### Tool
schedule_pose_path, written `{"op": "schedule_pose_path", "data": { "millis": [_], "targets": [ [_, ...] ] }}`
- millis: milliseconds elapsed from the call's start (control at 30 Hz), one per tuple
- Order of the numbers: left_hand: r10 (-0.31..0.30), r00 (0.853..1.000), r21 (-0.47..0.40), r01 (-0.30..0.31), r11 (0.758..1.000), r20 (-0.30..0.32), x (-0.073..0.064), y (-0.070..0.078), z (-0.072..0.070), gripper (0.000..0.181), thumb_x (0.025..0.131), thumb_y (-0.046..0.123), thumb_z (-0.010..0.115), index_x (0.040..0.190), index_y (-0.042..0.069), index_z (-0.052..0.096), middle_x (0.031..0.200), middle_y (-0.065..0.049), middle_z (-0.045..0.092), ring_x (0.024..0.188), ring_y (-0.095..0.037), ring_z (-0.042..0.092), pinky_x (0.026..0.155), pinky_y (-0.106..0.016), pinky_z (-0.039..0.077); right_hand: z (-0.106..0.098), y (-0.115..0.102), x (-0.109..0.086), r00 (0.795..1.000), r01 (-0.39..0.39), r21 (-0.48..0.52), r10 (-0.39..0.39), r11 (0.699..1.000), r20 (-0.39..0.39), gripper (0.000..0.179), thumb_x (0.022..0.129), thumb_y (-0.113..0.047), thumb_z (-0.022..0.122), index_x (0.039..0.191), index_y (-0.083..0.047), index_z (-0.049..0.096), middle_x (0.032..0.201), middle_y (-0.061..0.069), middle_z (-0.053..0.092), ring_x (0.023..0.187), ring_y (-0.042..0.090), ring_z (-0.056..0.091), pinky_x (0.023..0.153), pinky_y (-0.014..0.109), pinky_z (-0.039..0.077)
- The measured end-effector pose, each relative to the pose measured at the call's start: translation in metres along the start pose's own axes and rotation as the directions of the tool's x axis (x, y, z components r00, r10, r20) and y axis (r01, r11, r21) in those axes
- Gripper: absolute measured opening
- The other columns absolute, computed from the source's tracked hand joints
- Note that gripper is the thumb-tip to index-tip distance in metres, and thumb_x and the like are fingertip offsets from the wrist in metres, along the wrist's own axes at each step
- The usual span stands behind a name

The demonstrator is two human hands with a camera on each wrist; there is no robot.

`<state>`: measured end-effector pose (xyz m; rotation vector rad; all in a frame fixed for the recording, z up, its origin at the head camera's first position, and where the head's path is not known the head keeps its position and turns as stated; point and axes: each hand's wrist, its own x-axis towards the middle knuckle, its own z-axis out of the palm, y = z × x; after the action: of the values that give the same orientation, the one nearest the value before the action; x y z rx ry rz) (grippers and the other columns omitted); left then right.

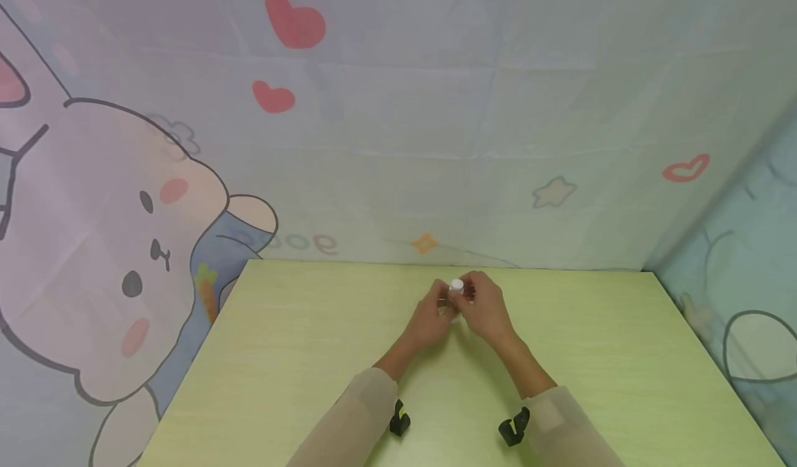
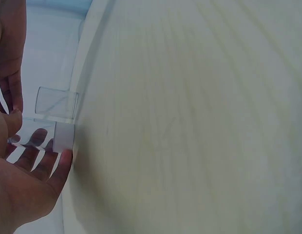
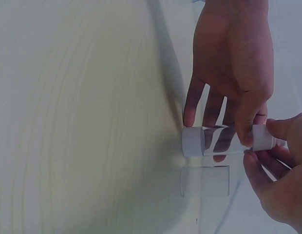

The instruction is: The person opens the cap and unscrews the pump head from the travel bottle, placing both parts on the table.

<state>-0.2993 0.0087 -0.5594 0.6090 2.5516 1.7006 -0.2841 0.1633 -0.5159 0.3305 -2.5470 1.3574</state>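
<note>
A clear cylindrical bottle stands upright on the table, between both hands. It has a white base and a white cap. My left hand grips its clear body; in the left wrist view the fingers wrap round it down to the white base. At the top, my right hand pinches the cap between thumb and fingers, as the right wrist view shows. Close beside the bottle stands a short, clear, straight-sided cup, also seen in the left wrist view; the hands mostly hide it in the head view.
The pale yellow wood-grain table ends at a far edge just beyond the hands. Behind it hangs a cloth backdrop with a cartoon rabbit and hearts. Another patterned cloth borders the right side. Black wrist mounts sit at both sleeves.
</note>
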Motion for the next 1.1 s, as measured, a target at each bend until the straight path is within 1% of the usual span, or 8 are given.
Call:
{"op": "schedule_pose_path", "data": {
  "millis": [167, 433, 733, 1100],
  "targets": [
    [0.011, 1.0, 0.006, -0.011, 1.0, -0.008, 0.0001, 0.0004, 0.0005, 0.014, 0.108, 0.016, 0.061, 0.116, 0.013, 0.051, 0.132, -0.009, 0.067, 0.129, -0.029, 0.065, 0.111, -0.044, 0.052, -0.0001, 0.0021, -0.0009, 1.0, 0.023, 0.002, -0.023, 1.0, 0.004, 0.023, 0.099, -0.008, 0.075, 0.115, 0.004, 0.063, 0.111, 0.018, 0.065, 0.106, 0.035, 0.066, 0.093, 0.048, 0.061],
    [0.013, 1.0, -0.01, -0.013, 1.0, -0.009, -0.0008, 0.0016, 0.0001, 0.015, 0.108, 0.018, 0.062, 0.116, 0.012, 0.051, 0.13, -0.009, 0.067, 0.128, -0.028, 0.065, 0.111, -0.042, 0.051, -0.0009, 0.0057, 0.0, 0.999, 0.027, 0.03, -0.028, 0.999, 0.031, 0.024, 0.1, -0.006, 0.074, 0.119, 0.003, 0.063, 0.115, 0.018, 0.065, 0.108, 0.036, 0.066, 0.096, 0.048, 0.06],
    [-0.006, 1.0, -0.021, 0.006, 1.0, -0.001, -0.0007, 0.0009, -0.0007, 0.017, 0.109, 0.024, 0.062, 0.116, 0.014, 0.051, 0.132, -0.009, 0.067, 0.131, -0.031, 0.064, 0.112, -0.048, 0.051, -0.004, 0.0066, -0.0002, 0.997, 0.042, 0.051, -0.045, 0.998, 0.061, 0.025, 0.101, -0.006, 0.073, 0.121, 0.003, 0.062, 0.119, 0.019, 0.066, 0.11, 0.038, 0.067, 0.098, 0.05, 0.059],
    [0.0, 1.0, -0.016, 0.0, 1.0, -0.002, 0.0008, -0.001, 0.0003, 0.017, 0.108, 0.023, 0.062, 0.117, 0.013, 0.051, 0.13, -0.009, 0.067, 0.131, -0.032, 0.063, 0.112, -0.047, 0.051, -0.0064, 0.0075, -0.0003, 0.994, 0.075, 0.044, -0.078, 0.996, 0.077, 0.024, 0.101, -0.005, 0.072, 0.121, 0.004, 0.062, 0.12, 0.021, 0.066, 0.11, 0.041, 0.068, 0.096, 0.053, 0.059]
  ]
}}
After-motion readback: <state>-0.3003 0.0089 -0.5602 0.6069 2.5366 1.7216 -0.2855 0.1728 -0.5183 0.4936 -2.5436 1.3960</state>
